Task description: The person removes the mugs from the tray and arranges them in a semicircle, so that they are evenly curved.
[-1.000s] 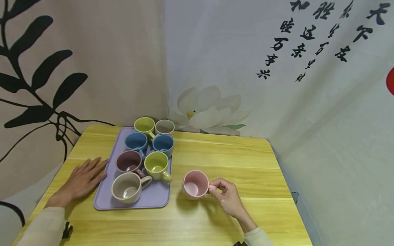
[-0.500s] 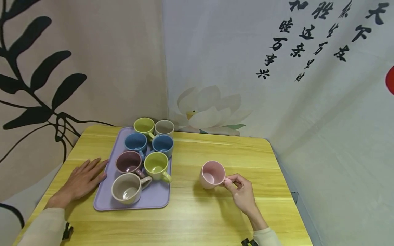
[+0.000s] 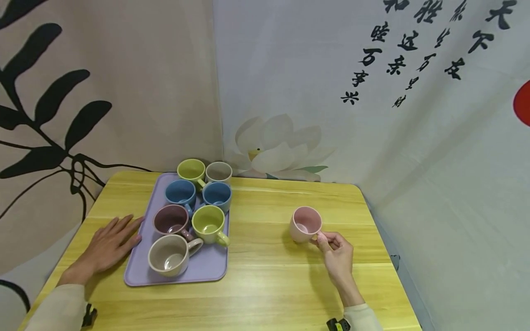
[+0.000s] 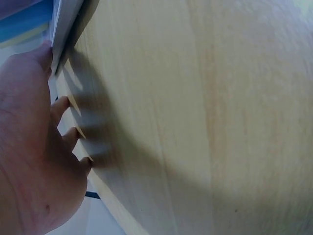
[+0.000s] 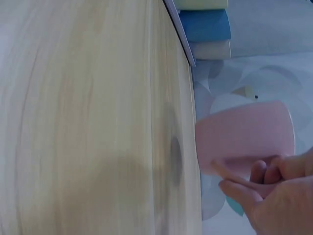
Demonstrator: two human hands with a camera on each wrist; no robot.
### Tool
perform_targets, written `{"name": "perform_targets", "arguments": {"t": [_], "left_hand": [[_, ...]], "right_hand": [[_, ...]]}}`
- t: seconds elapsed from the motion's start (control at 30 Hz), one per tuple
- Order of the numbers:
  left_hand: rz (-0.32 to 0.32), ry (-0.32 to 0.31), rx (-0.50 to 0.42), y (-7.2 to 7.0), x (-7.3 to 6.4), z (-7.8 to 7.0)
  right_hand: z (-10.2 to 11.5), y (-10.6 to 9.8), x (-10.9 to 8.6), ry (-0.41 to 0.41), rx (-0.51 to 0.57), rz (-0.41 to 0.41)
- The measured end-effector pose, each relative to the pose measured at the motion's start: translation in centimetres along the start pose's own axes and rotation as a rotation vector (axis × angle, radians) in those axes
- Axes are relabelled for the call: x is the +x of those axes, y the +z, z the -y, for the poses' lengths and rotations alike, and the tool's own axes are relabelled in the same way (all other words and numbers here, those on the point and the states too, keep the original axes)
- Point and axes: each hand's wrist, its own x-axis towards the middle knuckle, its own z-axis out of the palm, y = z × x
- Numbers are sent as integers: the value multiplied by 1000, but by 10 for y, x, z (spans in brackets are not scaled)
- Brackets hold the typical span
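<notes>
The right hand (image 3: 337, 255) pinches the pink cup (image 3: 305, 224) by its handle (image 5: 227, 172), keeping the rim free, seemingly just above the table (image 3: 265, 294), right of the tray (image 3: 209, 272); the left hand (image 3: 109, 246), fingers extended, touches the tray's edge, likely steadying it.

Head view: high, facing forward and down over tabletop (image 3: 265, 289). Wrist views: close, sideways; both share tray (image 3: 209, 266), left's upper left, right's upper centre.

Black Chinese characters (image 3: 408, 41), including 万事兴 (image 3: 359, 78), mark the pale backdrop (image 3: 290, 69).
</notes>
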Motion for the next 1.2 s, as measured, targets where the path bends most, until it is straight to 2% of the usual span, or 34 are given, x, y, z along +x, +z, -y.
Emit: {"name": "perform_targets", "arguments": {"t": [0.2, 0.43, 0.77, 0.97, 1.2], "left_hand": [[9, -5, -10, -2, -1, -2], [1, 5, -13, -1, 0, 0], [-4, 4, -19, 0, -1, 0], [-8, 5, -16, 1, -1, 1], [-4, 5, -20, -1, -1, -1]], "right_hand": [[-3, -12, 9, 30, 66, -122], [-11, -28, 21, 47, 27, -230], [-19, -48, 38, 78, 92, -384], [-25, -58, 46, 96, 129, -461], [-28, -67, 51, 104, 139, -515]]}}
